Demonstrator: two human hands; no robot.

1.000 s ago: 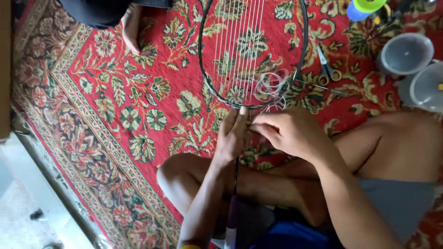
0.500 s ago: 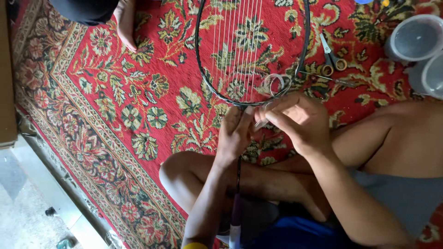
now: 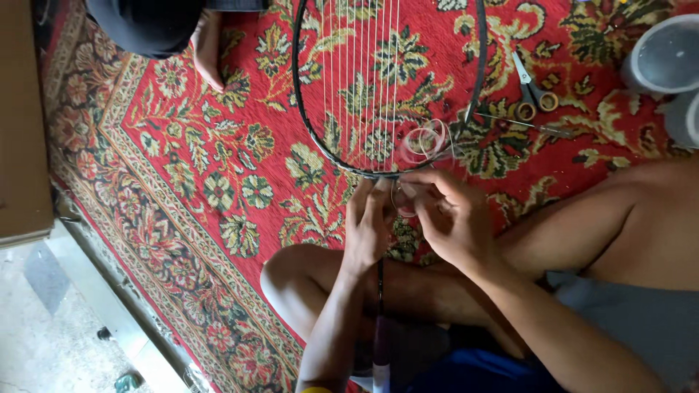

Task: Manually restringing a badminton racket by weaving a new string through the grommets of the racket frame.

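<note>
Here the left hand grips the near rim of the racket, fingers pressed together around the frame where it meets the shaft. Just beside it, the right hand pinches a loop of clear string. The racket lies over a red carpet, scissors to the right.

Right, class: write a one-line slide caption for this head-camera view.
Seated on a red floral carpet, both hands, left hand and right hand, work string at a racket frame's base.
</note>
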